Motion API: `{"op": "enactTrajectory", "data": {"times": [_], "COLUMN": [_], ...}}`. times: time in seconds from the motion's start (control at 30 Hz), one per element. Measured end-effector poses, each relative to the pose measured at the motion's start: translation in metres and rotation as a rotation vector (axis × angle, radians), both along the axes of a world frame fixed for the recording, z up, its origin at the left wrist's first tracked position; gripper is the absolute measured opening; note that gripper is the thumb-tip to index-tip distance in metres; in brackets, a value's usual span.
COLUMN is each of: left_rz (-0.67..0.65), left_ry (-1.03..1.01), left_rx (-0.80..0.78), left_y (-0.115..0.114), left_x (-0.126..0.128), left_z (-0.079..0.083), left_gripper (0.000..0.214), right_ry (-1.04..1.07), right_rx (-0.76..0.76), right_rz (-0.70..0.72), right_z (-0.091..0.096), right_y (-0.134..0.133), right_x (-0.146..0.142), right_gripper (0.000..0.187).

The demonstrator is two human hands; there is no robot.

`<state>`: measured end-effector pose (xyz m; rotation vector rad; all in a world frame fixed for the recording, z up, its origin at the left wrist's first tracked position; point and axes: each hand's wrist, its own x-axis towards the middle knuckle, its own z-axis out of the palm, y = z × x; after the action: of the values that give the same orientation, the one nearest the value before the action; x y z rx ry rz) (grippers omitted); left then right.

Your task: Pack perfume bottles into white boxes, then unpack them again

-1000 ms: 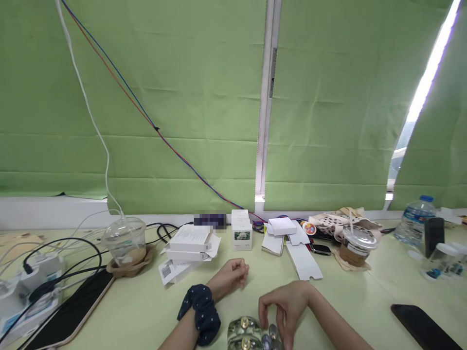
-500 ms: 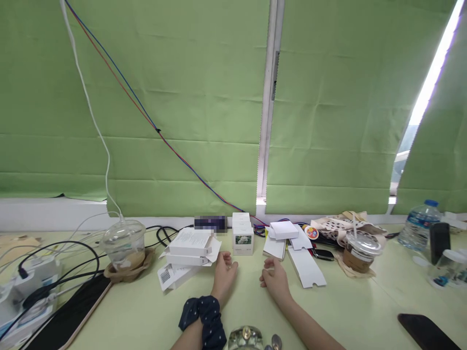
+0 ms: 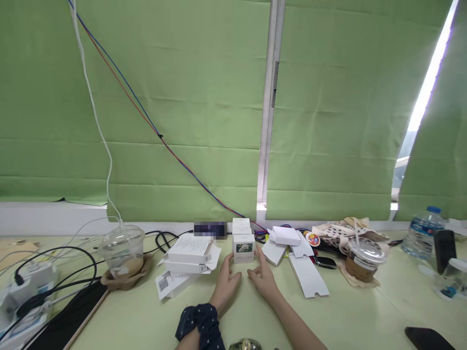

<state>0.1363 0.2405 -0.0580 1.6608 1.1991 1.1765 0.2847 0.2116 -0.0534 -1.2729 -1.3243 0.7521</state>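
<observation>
Small white boxes stand in a row, one behind another, and the front box has a picture of white flowers on it. My left hand is at its left side with the fingers apart, the index fingertip close to or touching the box. On the opposite side, my right hand points its stretched index finger along the box's right edge. Both thumbs are in front of the box, separate from each other. A dark dotted scrunchie is round my left wrist.
Left of the boxes lies a pile of white cartons; flattened white cardboard lies to the right. A plastic cup, cables and a power strip occupy the left side. An iced drink and a water bottle stand right.
Both hands have moved forward and inward to the sides of the front box, and their fingers have straightened. The camera has tilted up slightly, so the scene appears lower.
</observation>
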Motion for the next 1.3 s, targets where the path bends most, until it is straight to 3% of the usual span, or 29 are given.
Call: {"op": "enactTrajectory", "data": {"times": [0.17,0.3,0.6,0.87,1.0,1.1,1.3], "left_rz": [-0.103,-0.155,-0.364,-0.362,-0.352,-0.356,-0.294], "left_ry": [-0.002,0.014,0.072,0.039,0.006,-0.016,-0.044], "left_rx": [0.063,0.129,0.144,0.085,0.028,-0.021,-0.026], "left_y": [-0.002,-0.008,-0.021,-0.022,-0.016,-0.013,-0.011], "left_x": [-0.005,-0.007,-0.010,-0.010,-0.012,-0.014,-0.014], "left_z": [0.003,0.007,0.021,0.023,0.019,0.016,0.015], "left_gripper": [0.070,0.059,0.046,0.046,0.068,0.092,0.087], "right_ry": [0.399,0.570,0.677,0.774,0.760,0.730,0.704], "right_rx": [-0.081,-0.116,-0.192,-0.269,-0.299,-0.277,-0.233], "right_rz": [0.067,0.062,-0.020,0.194,0.206,0.222,0.192], "right_z": [0.005,0.005,0.009,0.018,0.008,0.000,0.000], "right_y": [-0.002,0.002,-0.003,-0.032,-0.035,-0.032,-0.032], "right_x": [0.003,0.005,0.007,0.027,0.029,0.027,0.026], "right_gripper": [0.081,0.081,0.081,0.045,0.055,0.052,0.047]}}
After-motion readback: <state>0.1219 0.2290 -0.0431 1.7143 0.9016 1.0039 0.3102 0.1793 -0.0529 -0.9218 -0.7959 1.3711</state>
